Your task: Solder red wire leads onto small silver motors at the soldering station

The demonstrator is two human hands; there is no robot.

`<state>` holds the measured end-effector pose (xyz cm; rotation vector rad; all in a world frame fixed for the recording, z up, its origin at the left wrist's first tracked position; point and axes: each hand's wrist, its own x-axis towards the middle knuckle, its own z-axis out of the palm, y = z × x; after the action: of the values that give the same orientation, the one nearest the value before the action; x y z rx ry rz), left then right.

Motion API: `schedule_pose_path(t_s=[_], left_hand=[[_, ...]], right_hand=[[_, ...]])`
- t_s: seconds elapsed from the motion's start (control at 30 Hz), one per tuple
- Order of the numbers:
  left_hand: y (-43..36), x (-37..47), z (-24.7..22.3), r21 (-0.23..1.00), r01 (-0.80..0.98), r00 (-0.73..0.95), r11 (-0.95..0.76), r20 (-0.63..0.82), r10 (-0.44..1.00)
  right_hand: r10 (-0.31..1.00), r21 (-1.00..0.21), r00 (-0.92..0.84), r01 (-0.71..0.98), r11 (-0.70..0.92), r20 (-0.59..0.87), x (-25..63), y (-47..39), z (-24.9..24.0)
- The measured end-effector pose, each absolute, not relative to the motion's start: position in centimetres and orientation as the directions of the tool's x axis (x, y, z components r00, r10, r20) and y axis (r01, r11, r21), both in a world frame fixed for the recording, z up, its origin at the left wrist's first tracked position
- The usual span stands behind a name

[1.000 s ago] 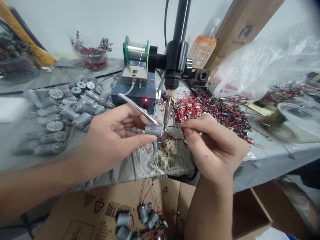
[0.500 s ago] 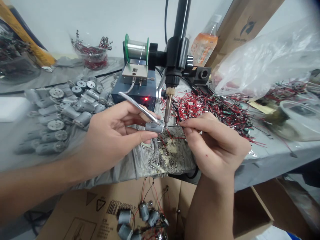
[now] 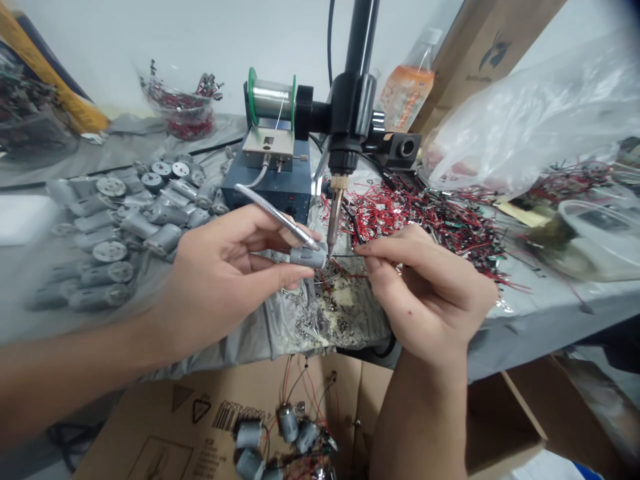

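Between the thumb and fingers of my left hand point(image 3: 225, 267) is a small grey electric motor point(image 3: 306, 256), lying on its side with its terminal end to the right. The tip of a soldering iron point(image 3: 334, 227), clamped upright on a stand, is at that end. A flexible metal solder feed tube point(image 3: 280, 217) arches over my fingers, its nozzle close by the motor. My right hand point(image 3: 425, 287) pinches a thin dark wire point(image 3: 345, 256) that runs left to the iron tip. Whether wire and terminal touch is too small to tell.
Loose motors point(image 3: 150, 213) pile up at left. Behind the hands stands a solder feeder point(image 3: 270, 177) with a solder spool point(image 3: 273, 99). Red and black wires point(image 3: 380, 213) heap at right, near a clear plastic tub point(image 3: 600, 233). Below the table edge, a cardboard box point(image 3: 165, 413) holds wired motors point(image 3: 250, 433).
The red light on the solder feeder has gone out. My hands hold nearly the same place; the right one sits very slightly further left.
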<state>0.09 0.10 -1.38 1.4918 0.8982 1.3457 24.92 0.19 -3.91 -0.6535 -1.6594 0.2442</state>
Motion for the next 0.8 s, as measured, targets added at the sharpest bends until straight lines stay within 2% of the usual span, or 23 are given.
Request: schedule_pose_path(t_s=[0.8], left_hand=[[0.13, -0.40, -1.66, 0.939, -0.015, 0.167, -0.344, 0.342, 0.925]], right_hand=[[0.549, -0.507, -0.102, 0.274, 0.817, 0.830, 24.95, 0.16, -3.78]])
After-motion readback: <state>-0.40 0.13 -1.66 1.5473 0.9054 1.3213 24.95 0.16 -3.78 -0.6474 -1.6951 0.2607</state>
